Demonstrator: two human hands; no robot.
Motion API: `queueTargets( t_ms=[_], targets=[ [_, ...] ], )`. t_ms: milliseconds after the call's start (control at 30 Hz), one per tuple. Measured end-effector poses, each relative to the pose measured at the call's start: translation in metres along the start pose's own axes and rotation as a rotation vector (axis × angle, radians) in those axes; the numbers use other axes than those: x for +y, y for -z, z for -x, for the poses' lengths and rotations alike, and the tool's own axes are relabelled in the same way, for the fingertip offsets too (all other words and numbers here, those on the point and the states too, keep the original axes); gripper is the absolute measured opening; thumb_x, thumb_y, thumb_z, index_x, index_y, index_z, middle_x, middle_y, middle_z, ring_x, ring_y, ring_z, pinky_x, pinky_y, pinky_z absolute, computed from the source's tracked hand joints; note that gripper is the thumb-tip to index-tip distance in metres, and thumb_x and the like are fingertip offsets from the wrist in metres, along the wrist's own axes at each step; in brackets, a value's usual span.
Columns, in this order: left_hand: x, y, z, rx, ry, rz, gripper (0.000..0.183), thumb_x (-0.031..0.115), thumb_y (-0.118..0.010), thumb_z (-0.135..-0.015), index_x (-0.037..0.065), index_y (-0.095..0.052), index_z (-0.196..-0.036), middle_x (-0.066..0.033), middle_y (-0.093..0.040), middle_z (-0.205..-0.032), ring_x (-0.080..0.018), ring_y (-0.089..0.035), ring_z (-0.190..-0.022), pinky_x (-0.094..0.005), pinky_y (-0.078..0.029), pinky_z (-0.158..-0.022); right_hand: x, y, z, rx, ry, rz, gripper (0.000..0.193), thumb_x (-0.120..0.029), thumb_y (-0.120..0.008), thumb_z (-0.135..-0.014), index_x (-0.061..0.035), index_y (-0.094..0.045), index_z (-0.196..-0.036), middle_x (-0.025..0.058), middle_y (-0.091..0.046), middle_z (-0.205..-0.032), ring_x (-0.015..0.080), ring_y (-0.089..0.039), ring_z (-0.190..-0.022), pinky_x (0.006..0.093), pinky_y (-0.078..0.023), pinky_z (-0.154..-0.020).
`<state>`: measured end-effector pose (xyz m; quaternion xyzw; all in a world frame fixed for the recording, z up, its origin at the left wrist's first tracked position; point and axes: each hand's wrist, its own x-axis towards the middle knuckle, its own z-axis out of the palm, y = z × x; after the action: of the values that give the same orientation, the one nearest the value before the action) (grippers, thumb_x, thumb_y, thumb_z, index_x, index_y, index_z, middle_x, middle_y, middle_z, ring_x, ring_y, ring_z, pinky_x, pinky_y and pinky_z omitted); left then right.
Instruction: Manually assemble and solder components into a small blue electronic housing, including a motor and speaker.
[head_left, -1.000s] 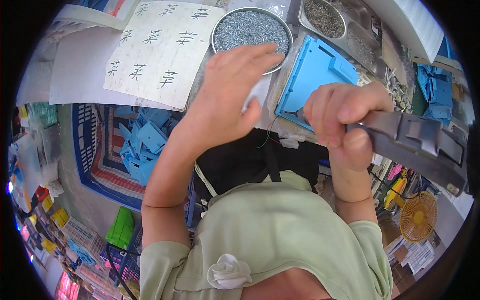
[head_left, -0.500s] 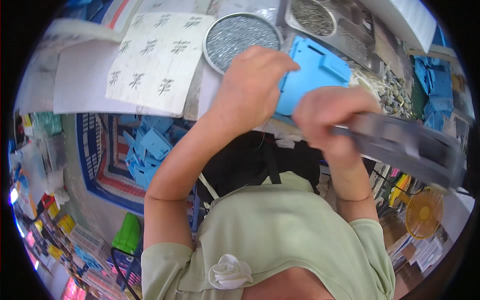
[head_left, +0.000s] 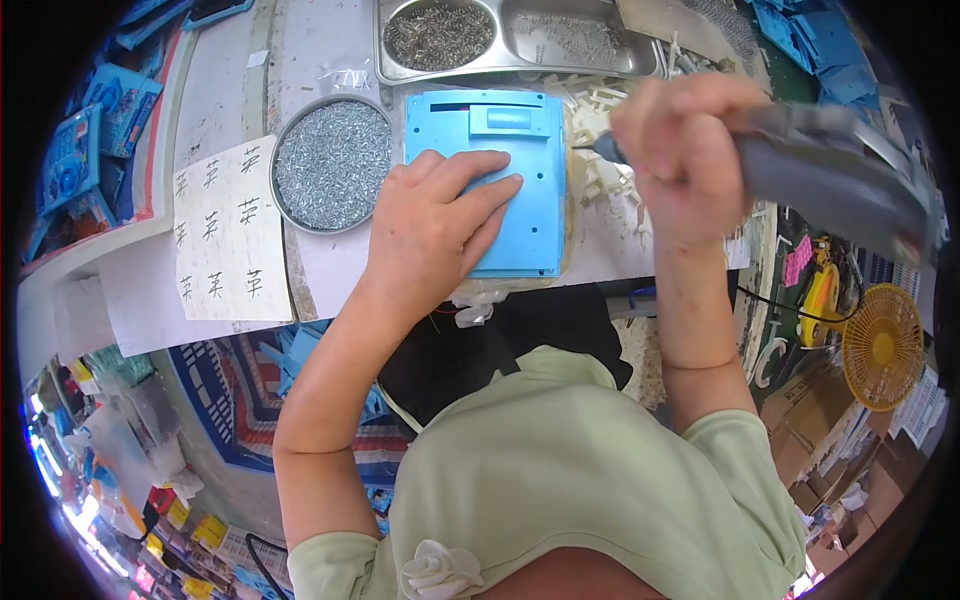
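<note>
On the worktable lies a flat light-blue plastic housing (head_left: pixel 535 205) with a raised block near its far edge and several small holes. My left hand (head_left: pixel 430 220) rests on the housing's left part, its fingers stretched and apart, pressing on top. In my right hand (head_left: pixel 690 160) is a dark grey power screwdriver (head_left: pixel 830 180), gripped by its front part and held roughly level. Its thin tip points left and sits over the housing's right edge; whether they touch I cannot tell. Left of the housing stands a round tin of small silvery screws (head_left: pixel 335 165).
A steel tray (head_left: pixel 650 62) holding small metal parts sits at the back. White plastic bits (head_left: pixel 600 105) lie right of the housing. A handwritten paper (head_left: pixel 225 235) lies at left, blue parts (head_left: pixel 75 170) beyond it. A blue crate (head_left: pixel 205 385) stands below; a yellow fan (head_left: pixel 880 345) is at right.
My view has turned, so the table appears straighter. My left hand has gone from the housing's left edge to lying on its face. The screwdriver is now more level, its tip visible.
</note>
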<state>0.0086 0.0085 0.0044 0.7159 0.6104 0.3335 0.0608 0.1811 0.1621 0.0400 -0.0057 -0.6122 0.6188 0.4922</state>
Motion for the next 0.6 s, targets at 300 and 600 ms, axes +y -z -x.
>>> queueTargets(
  t_ms=[300, 600],
  targets=[
    [-0.001, -0.003, 0.001, -0.003, 0.008, 0.014, 0.024, 0.006, -0.074, -0.082, 0.013, -0.077, -0.105, -0.0020, -0.071, -0.111, -0.0237, -0.063, -0.086, -0.0371, -0.048, -0.079, -0.012, -0.019, 0.041, 0.040, -0.174, -0.081, 0.013, -0.006, -0.068, -0.094, -0.0006, -0.058, -0.101, 0.0044, -0.062, -0.074, 0.0077, -0.054, -0.061, 0.0237, -0.045, -0.055],
    [-0.038, 0.007, -0.044, 0.105, -0.102, -0.214, 0.031, 0.018, -0.080, -0.080, 0.012, -0.074, -0.110, -0.0102, -0.063, -0.131, -0.0281, -0.063, -0.107, -0.0437, -0.049, -0.088, -0.041, -0.033, 0.010, -0.077, -0.110, -0.060, 0.023, -0.026, -0.061, -0.101, -0.0054, -0.060, -0.112, -0.0040, -0.047, -0.064, 0.0118, -0.046, -0.059, 0.0331, -0.042, -0.060]
  ],
)
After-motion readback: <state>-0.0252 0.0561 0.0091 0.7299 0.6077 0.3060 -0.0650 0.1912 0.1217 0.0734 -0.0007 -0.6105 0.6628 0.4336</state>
